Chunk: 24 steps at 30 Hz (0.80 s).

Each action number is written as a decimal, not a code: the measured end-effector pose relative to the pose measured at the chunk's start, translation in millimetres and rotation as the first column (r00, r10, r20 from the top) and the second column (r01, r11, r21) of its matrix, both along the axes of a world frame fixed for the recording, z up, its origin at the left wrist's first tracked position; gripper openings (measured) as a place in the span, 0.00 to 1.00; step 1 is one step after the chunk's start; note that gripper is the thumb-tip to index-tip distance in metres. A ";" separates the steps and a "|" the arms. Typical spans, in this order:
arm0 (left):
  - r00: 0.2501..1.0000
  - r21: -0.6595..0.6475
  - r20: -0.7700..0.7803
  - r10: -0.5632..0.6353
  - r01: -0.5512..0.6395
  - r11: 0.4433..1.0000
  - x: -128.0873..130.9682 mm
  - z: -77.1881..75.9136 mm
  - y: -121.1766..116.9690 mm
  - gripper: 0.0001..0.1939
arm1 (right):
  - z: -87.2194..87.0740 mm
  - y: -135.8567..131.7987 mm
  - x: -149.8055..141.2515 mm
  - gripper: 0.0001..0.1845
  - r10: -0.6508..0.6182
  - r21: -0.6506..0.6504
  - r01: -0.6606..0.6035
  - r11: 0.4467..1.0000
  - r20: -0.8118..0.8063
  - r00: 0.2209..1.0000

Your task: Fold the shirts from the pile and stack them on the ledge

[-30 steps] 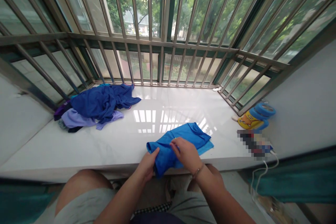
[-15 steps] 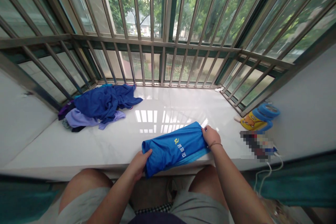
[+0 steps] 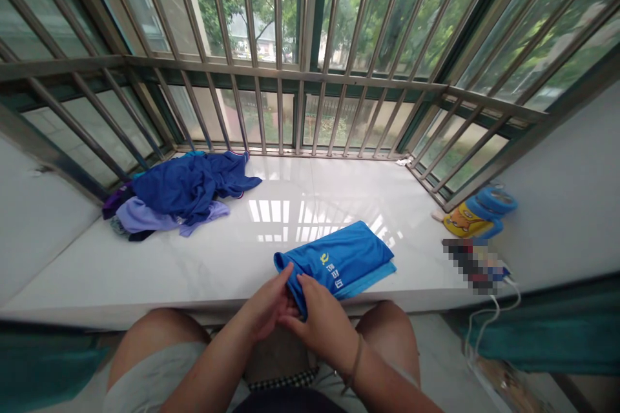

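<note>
A folded blue shirt (image 3: 358, 248) with a yellow and white print lies slantwise on the white marble sill, close to its front edge. At its near left end, my left hand (image 3: 271, 303) grips the edge, the thumb on top and the fingers partly hidden under the cloth. Close beside it, my right hand (image 3: 320, 313) pinches the same end, its thumb tip towards the left hand. The shirt's right end lies free on the sill, with a lighter blue layer showing below the upper fold.
A heap of crumpled clothes (image 3: 194, 187), dark blue and lilac, lies at the back left of the sill (image 3: 159, 271). On the right stand a blue and yellow bottle (image 3: 477, 210) and a blurred-out item with a white cable (image 3: 491, 319). Metal bars (image 3: 295, 77) line the window.
My right hand has let go of the shirt's right end and moved left and down to the left end, next to my left hand. The left end's edge is now bunched between the hands.
</note>
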State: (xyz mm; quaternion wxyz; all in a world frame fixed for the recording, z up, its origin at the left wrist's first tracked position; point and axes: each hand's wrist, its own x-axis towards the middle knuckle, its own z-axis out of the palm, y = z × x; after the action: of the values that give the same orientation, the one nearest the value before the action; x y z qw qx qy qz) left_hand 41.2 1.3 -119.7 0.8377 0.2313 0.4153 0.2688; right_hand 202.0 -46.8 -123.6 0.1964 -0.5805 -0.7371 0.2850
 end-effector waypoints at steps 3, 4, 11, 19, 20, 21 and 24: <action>0.987 0.066 0.094 -0.133 0.127 0.990 2.3 19.9 0.1 0.41 | 7.9 9.6 7.6 0.24 -0.137 0.017 0.137 0.990 0.000 0.991; 0.983 0.084 0.105 -0.149 0.140 0.987 1.9 24.7 0.9 0.42 | 11.8 17.7 16.7 0.22 -0.170 0.028 0.170 0.985 -0.019 0.985; 0.990 0.148 -0.075 -0.121 0.131 0.980 -9.3 18.5 6.2 0.45 | 28.9 86.9 130.3 0.22 -0.414 -0.177 0.384 0.906 -0.186 0.891; 0.933 0.180 -0.337 -0.128 0.197 0.964 -13.3 -25.8 10.0 0.39 | 2.8 129.2 213.7 0.10 -0.582 -0.107 0.613 0.783 0.221 0.782; 0.925 0.181 -0.353 -0.140 0.214 0.960 -11.1 -31.8 9.4 0.39 | -0.3 128.3 213.0 0.11 -0.589 -0.075 0.620 0.781 0.239 0.772; 0.915 0.182 -0.371 -0.156 0.236 0.955 -8.6 -37.5 8.6 0.39 | -2.6 126.7 210.9 0.12 -0.593 -0.044 0.621 0.782 0.249 0.765; 0.884 0.201 -0.417 -0.214 0.319 0.926 -0.9 -51.2 5.0 0.36 | -3.6 122.9 202.8 0.17 -0.579 0.056 0.583 0.810 0.233 0.782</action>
State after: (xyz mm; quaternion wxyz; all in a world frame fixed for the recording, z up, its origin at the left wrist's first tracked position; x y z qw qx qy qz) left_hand 40.3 6.2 -170.9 0.7298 0.4445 0.4967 0.1518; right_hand 404.8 76.1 -127.2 0.1788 -0.8108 -0.5379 0.1458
